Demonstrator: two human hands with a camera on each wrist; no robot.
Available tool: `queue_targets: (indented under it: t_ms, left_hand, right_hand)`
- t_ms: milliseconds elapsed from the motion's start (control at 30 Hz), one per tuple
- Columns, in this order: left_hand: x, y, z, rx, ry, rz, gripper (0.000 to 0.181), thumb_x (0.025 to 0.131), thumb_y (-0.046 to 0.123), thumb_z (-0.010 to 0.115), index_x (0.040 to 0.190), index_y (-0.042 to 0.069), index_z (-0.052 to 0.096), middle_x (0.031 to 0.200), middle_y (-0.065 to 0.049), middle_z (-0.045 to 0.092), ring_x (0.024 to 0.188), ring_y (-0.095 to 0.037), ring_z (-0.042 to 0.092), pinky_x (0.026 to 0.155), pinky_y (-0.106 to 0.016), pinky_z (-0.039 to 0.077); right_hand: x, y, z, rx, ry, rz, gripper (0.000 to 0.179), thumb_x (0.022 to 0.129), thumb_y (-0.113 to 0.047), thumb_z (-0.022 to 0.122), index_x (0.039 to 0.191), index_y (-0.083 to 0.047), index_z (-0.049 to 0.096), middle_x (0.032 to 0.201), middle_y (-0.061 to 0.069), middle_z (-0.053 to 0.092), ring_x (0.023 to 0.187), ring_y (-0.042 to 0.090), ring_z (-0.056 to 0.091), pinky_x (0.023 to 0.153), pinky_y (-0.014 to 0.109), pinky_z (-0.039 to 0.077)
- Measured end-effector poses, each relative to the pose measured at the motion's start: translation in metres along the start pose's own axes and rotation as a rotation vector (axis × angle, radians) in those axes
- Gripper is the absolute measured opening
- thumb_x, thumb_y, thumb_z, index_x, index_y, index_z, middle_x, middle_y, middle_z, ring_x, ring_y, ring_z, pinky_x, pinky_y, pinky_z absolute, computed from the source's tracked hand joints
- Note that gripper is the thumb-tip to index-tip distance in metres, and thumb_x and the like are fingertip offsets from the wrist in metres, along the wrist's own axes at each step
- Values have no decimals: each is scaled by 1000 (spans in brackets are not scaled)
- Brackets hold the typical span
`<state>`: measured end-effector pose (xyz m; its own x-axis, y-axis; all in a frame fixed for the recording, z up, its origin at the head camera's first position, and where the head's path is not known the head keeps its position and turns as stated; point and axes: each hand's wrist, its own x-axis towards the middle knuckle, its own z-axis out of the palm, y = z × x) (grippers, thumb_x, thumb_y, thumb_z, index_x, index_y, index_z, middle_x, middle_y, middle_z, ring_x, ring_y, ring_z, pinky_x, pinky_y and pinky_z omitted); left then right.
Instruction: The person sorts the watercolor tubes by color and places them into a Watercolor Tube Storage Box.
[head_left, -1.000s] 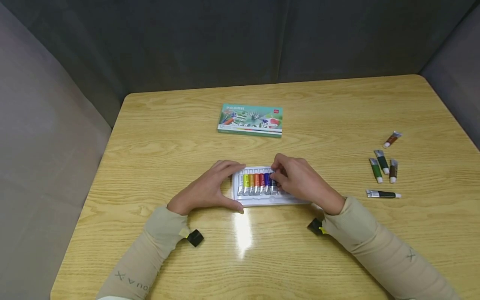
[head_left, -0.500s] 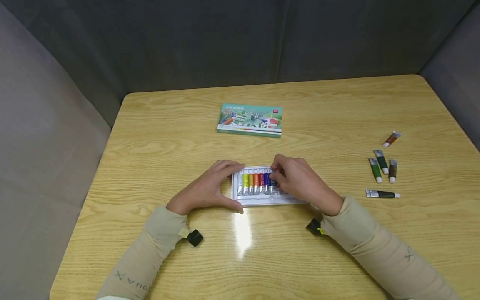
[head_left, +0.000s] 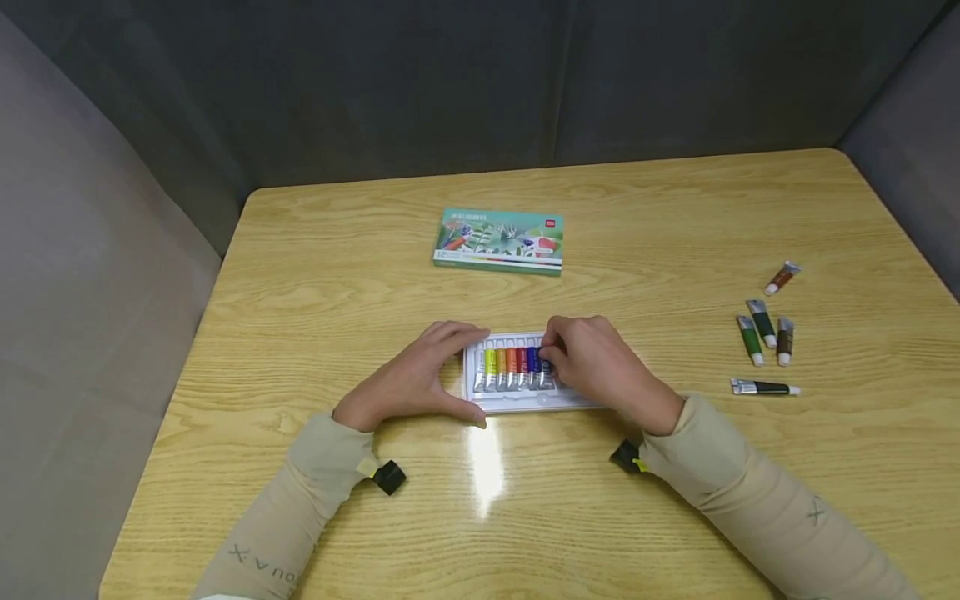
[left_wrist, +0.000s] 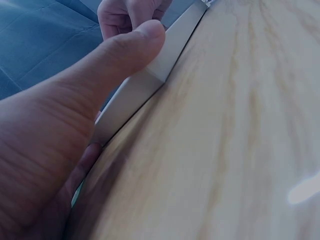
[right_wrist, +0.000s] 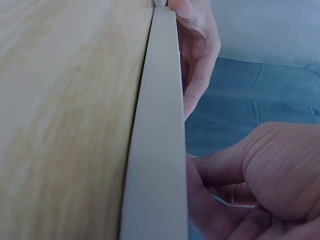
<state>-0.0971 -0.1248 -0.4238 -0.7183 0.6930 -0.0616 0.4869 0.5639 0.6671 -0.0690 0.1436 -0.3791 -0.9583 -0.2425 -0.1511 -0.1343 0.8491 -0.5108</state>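
A white plastic tray (head_left: 525, 406) lies flat on the table, with a row of paint tubes in its slots, from white and yellow (head_left: 491, 360) through orange and red to blue. My left hand (head_left: 416, 375) holds the tray's left end, thumb at the near edge and fingers at the far edge. Over the tray's right part, my right hand (head_left: 600, 362) pinches at a dark blue paint tube (head_left: 546, 379), whose cap end is hidden by the fingers. That hand covers the right slots. The right wrist view shows the tray's side wall (right_wrist: 157, 125) and the curled fingers.
Behind the tray lies a green printed paint box (head_left: 498, 242). To the right are loose tubes: reddish-brown (head_left: 783, 278), green (head_left: 751, 340), dark green (head_left: 762, 323), dark brown (head_left: 785, 342) and black (head_left: 767, 387). Dark curtains stand beyond the table.
My right hand has shifted slightly down and toward the near side, and more of the dark blue tube shows beside the fingers. My left hand and the tray stay in place.
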Motion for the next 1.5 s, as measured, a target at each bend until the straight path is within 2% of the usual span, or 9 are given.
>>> queue_targets:
  t_ms: [233, 367, 633, 767, 867, 1067, 1267, 1500]
  left_hand:
    - [-2, -2, 0, 5, 14, 1, 112, 67, 70, 88, 159, 29, 41, 159, 9, 43, 148, -14, 38, 123, -45, 39]
    - [-4, -3, 1, 5, 21, -5, 112, 66, 71, 87, 159, 29, 41, 159, 9, 43, 147, -13, 39, 123, -45, 40]
    - [-6, -5, -1, 6, 22, -8, 113, 66, 71, 88, 159, 29, 41, 159, 9, 43, 148, -14, 38, 123, -46, 40]
    - [-7, -6, -1, 4, 24, -4, 113, 66, 70, 87, 160, 29, 40, 160, 8, 43, 149, -15, 37, 123, -46, 39]
    - [-7, -6, -1, 2, 22, -3, 113, 66, 70, 87, 160, 29, 39, 160, 7, 42, 150, -16, 37, 124, -47, 39]
    - [-8, -6, -3, 8, 21, 1, 113, 67, 69, 88, 160, 28, 39, 161, 7, 42, 150, -17, 37, 124, -47, 39]
    - [-7, -5, -2, -1, 26, 1, 115, 65, 69, 89, 160, 28, 40, 160, 8, 42, 150, -16, 37, 124, -46, 39]
    - [-1, -4, 1, 10, 3, 17, 116, 65, 72, 87, 161, 29, 38, 162, 9, 40, 150, -15, 36, 124, -46, 39]
  right_hand:
    - [2, -3, 0, -1, -8, 5, 10, 100, -13, 68, 95, -6, 72, 71, 2, 68, 60, 11, 59, 54, 25, 45]
    - [2, -3, -2, 3, -31, 1, 11, 100, -12, 68, 98, -6, 76, 76, 3, 72, 61, 10, 60, 56, 25, 47]
    - [2, 0, -17, -5, -111, -81, 19, 99, -15, 69, 110, -5, 81, 106, 11, 80, 74, 11, 62, 63, 25, 48]
    - [2, 4, -24, -8, -149, -120, 21, 98, -17, 70, 115, -7, 80, 110, 10, 80, 74, 12, 60, 64, 26, 46]
    - [3, 6, -29, -19, -153, -143, 23, 98, -19, 71, 116, -7, 79, 107, 9, 80, 74, 11, 60, 65, 27, 48]
    - [3, 10, -40, -41, -105, -185, 22, 96, -18, 74, 114, -7, 79, 99, 6, 80, 80, 11, 68, 68, 28, 54]
    - [0, 14, -55, -91, 3, -301, 21, 94, -17, 76, 111, -6, 79, 94, 4, 80, 81, 12, 71, 67, 29, 56]
    - [-10, 40, -69, -177, 81, -366, 18, 93, -17, 78, 108, -7, 80, 93, 3, 80, 76, 8, 67, 67, 30, 57]
